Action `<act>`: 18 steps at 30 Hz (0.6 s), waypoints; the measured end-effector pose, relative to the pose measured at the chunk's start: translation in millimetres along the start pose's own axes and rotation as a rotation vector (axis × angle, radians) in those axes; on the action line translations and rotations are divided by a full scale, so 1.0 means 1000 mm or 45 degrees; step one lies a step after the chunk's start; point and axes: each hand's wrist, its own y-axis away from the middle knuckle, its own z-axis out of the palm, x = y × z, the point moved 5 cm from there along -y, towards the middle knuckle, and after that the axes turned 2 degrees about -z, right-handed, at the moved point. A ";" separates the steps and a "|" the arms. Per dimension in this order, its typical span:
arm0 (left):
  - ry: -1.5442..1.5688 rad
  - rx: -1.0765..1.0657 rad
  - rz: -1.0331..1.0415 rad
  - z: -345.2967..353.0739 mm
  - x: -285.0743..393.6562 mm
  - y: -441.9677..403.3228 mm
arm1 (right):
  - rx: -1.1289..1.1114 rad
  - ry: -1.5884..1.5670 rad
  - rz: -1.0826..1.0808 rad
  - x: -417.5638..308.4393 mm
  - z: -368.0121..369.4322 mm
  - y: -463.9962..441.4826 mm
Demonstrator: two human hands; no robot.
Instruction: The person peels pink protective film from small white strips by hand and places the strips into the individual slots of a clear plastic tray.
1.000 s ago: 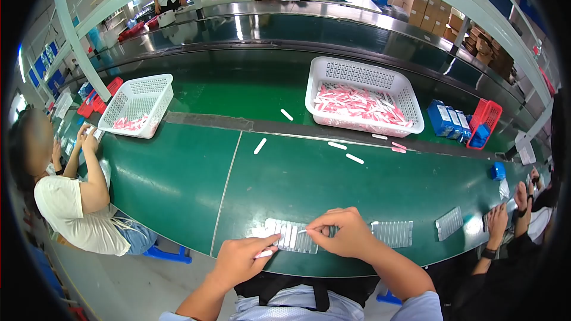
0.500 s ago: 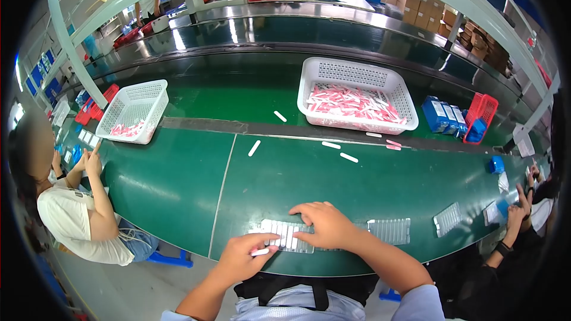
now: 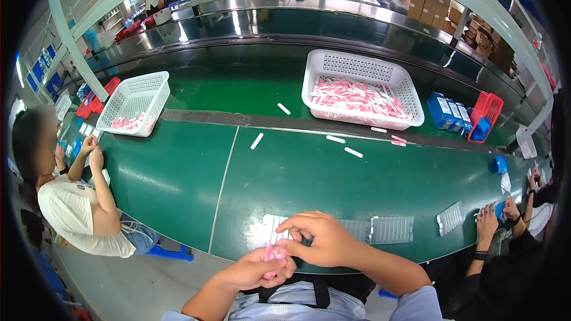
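My left hand (image 3: 262, 270) is closed around several small flat pink pieces (image 3: 273, 255) with rounded ends, just off the table's front edge. Over it reaches my right hand (image 3: 324, 238), fingers curved, with a gap between thumb and index finger. Its thumb tip is at the pink pieces; whether it presses on them I cannot tell. Behind both hands lies a clear ribbed plastic tray (image 3: 270, 224) with white pieces in its slots, partly covered by the right hand. Further right on the table are another clear tray (image 3: 391, 230) and a tilted one (image 3: 450, 219).
A large white basket (image 3: 364, 113) of pink and white pieces stands across the green table (image 3: 178, 184). Loose white pieces (image 3: 353, 152) lie before it. Left is a smaller white basket (image 3: 135, 101). Blue packs (image 3: 447, 113) and a red basket (image 3: 486, 116) stand right. People sit at both sides.
My left hand has drawn back from the tray toward me and turned, showing pink pieces where a white one showed. My right hand has shifted off the tray, toward the left hand.
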 end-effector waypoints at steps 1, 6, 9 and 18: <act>-0.040 0.003 -0.061 0.000 -0.005 -0.003 | -0.049 0.080 -0.095 0.001 0.005 -0.002; -0.055 0.016 -0.016 0.012 0.001 0.001 | 0.197 -0.101 -0.175 -0.001 -0.017 -0.001; -0.075 0.023 0.027 -0.011 0.004 0.015 | 0.492 -0.373 0.127 0.021 -0.054 0.013; 0.222 0.134 0.195 -0.028 0.008 0.016 | -0.174 0.659 -0.013 0.052 -0.021 0.002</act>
